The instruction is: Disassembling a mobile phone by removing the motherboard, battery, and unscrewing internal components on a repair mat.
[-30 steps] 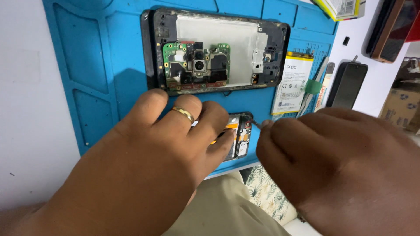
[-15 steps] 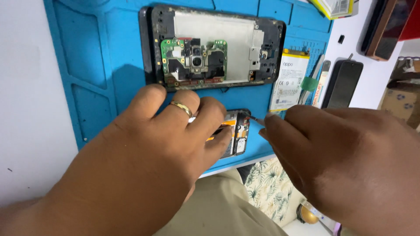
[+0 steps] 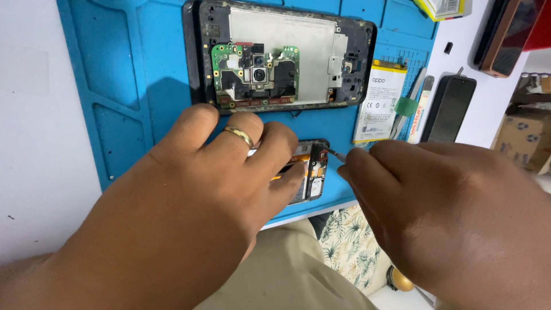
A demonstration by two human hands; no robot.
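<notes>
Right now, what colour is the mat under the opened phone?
Bright blue mat, clearest in the head view.

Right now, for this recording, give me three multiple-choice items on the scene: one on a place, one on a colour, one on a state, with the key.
1. Where does the opened phone lie?
A. on the mat, beyond both hands
B. on the person's lap
C. on the cardboard box

2. What colour is the mat?
A. grey
B. blue
C. green

3. What is the left hand doing?
A. resting flat, away from everything
B. gripping the battery
C. pressing down on a small part at the mat's near edge

Key:
1 A, the opened phone sits at the mat's far side, above the knuckles.
2 B, the mat is bright blue throughout.
3 C, its fingers cover the small part, while the right hand brings a thin metal tool to that part.
</notes>
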